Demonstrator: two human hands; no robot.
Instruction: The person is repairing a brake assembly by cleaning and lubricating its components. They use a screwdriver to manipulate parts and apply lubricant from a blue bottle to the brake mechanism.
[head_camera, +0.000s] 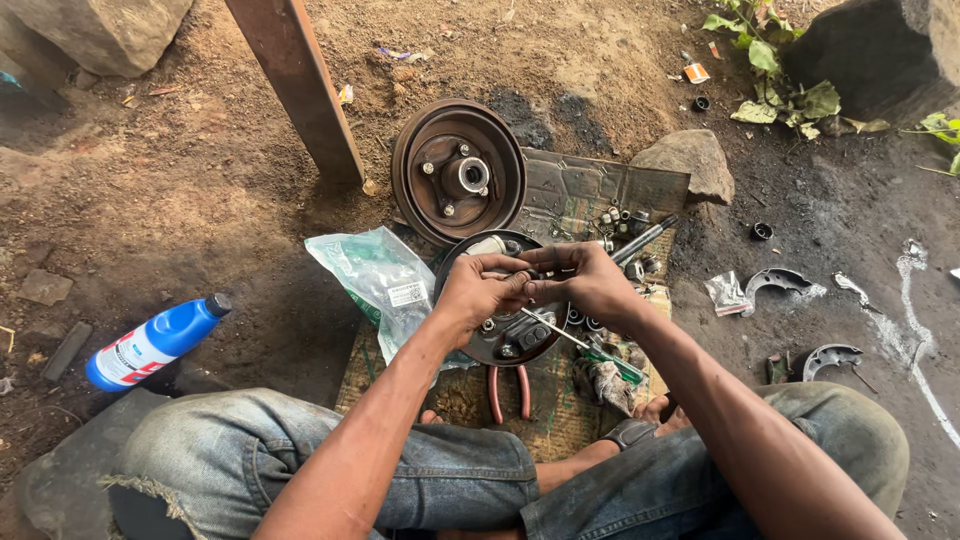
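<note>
Both hands' fingers (520, 278) pinch together on a small part above the backing plate (505, 345).

An outdoor, makeshift repair spot on bare dirt: a rusty brake drum (459, 170), brake shoes (782, 283), pliers (508, 392), and loose bolts (620, 222) lie on a cardboard sheet (590, 190) among stones (690, 160) and weeds (775, 60).

Round dark brake backing plate (505, 335), flat on cardboard, partly covered by hands
</note>
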